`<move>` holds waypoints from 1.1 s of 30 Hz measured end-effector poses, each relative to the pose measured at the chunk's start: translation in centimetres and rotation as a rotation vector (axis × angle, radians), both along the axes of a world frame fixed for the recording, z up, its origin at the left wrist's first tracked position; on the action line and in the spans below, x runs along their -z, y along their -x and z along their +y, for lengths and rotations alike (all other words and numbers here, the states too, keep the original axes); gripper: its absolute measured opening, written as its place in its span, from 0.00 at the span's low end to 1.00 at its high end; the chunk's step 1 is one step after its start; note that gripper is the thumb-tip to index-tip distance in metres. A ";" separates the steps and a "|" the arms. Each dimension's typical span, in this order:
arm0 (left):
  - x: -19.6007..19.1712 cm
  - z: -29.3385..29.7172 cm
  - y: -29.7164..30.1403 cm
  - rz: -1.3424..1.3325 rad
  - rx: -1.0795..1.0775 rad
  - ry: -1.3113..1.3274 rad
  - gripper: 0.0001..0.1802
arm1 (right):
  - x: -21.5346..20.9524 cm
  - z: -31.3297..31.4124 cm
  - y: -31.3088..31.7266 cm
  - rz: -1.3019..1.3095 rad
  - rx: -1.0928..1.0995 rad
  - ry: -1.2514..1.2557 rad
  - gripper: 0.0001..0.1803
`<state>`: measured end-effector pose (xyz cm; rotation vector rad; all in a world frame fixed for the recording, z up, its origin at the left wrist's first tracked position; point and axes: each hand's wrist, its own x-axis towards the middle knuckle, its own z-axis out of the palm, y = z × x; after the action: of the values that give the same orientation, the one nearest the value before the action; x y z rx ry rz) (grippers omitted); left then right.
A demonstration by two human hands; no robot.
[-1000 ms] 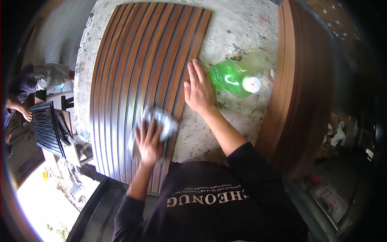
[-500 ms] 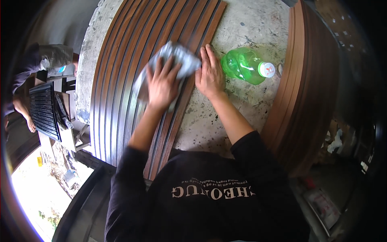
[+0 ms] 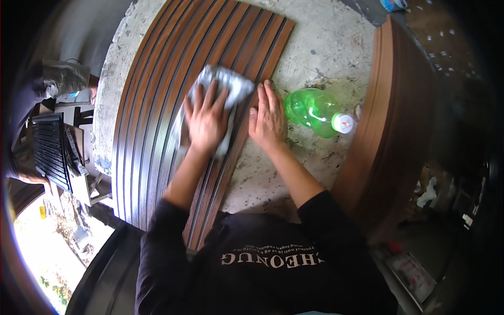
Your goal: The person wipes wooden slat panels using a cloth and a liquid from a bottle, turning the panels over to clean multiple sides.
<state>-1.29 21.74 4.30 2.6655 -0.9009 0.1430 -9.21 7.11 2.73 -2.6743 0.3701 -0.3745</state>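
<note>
My left hand (image 3: pixel 206 122) lies on a crumpled pale grey-white cloth (image 3: pixel 233 86), fingers spread, pressing it onto the slatted brown wood-look panel (image 3: pixel 144 105). Dark grooves run between the panel's long slats. Along the panel's right edge rests my right hand (image 3: pixel 269 121), open, its fingers stretched out and pointing away from me; the palm side is hidden. Just right of that hand, a clear green plastic bottle (image 3: pixel 311 111) with a white cap lies on its side.
Beneath the panel is a stained grey worktable (image 3: pixel 320 58). A stack of brown panels (image 3: pixel 367 131) stands along its right side. At the far left another person's hand (image 3: pixel 32 176) is beside a dark ribbed panel (image 3: pixel 48 147).
My head view has shifted, so the table and bottle appear lower. Against the panel, my left hand and the cloth have slid slightly left and away; my right hand stays by the edge.
</note>
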 end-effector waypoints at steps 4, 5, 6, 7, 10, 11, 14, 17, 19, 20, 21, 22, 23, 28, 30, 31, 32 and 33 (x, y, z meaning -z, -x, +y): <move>1.4 -4.1 -5.8 -0.113 -0.054 0.132 0.22 | 0.4 1.3 -0.4 -0.075 -0.046 -0.053 0.31; 1.3 -3.6 -4.6 -0.049 -0.032 0.117 0.23 | 0.7 0.5 0.0 -0.078 -0.029 -0.037 0.32; 0.9 -2.0 -2.2 0.016 -0.006 0.095 0.24 | 0.7 0.1 0.2 -0.080 -0.008 -0.030 0.33; 0.6 0.9 0.5 0.030 -0.026 0.063 0.24 | 0.2 0.2 0.4 -0.064 -0.032 -0.055 0.37; 0.6 10.7 10.0 0.148 -0.172 0.006 0.28 | -0.3 0.0 0.7 0.226 -0.049 0.170 0.47; 0.0 13.5 12.6 0.184 -0.263 -0.028 0.28 | -0.4 -0.2 0.6 0.290 -0.058 0.199 0.50; 0.9 19.8 18.0 0.164 -0.347 -0.084 0.28 | 0.2 1.4 1.4 0.329 -0.076 0.289 0.51; -0.6 23.5 20.5 0.170 -0.398 -0.092 0.28 | -1.2 5.3 2.5 0.295 -0.135 0.238 0.51; -0.3 25.4 21.7 0.187 -0.421 -0.109 0.28 | -1.1 6.8 3.6 0.219 -0.147 0.129 0.50; -0.5 25.2 21.4 0.218 -0.401 -0.098 0.28 | -0.7 6.8 4.4 0.159 -0.155 0.058 0.50; -0.5 24.4 20.7 0.243 -0.369 -0.108 0.28 | -0.8 5.9 5.3 0.086 -0.144 -0.015 0.49; -0.3 23.6 20.0 0.271 -0.340 -0.118 0.27 | -0.3 5.1 6.5 -0.009 -0.119 -0.188 0.46; -0.4 23.1 19.5 0.258 -0.351 -0.094 0.27 | 0.2 5.2 7.8 -0.072 -0.075 -0.375 0.43; -0.8 15.2 10.4 0.176 -0.355 -0.032 0.24 | -0.2 0.6 12.9 -0.517 0.449 -0.431 0.39; -1.0 12.2 4.9 0.163 -0.350 -0.009 0.25 | -0.9 -3.2 12.4 -0.527 0.418 -0.380 0.47; 0.0 11.0 2.1 0.103 -0.336 0.033 0.25 | -1.9 -4.2 11.2 -0.533 0.359 -0.395 0.50; -0.5 8.9 -0.6 0.116 -0.315 0.069 0.25 | -2.0 -5.2 10.5 -0.537 0.345 -0.384 0.50; -0.5 7.0 -3.0 0.103 -0.332 0.094 0.25 | -2.1 -6.0 9.4 -0.558 0.294 -0.388 0.52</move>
<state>1.70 28.75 4.79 2.6845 -0.4055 0.1189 -18.58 1.09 4.81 -2.0324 0.5860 -0.9951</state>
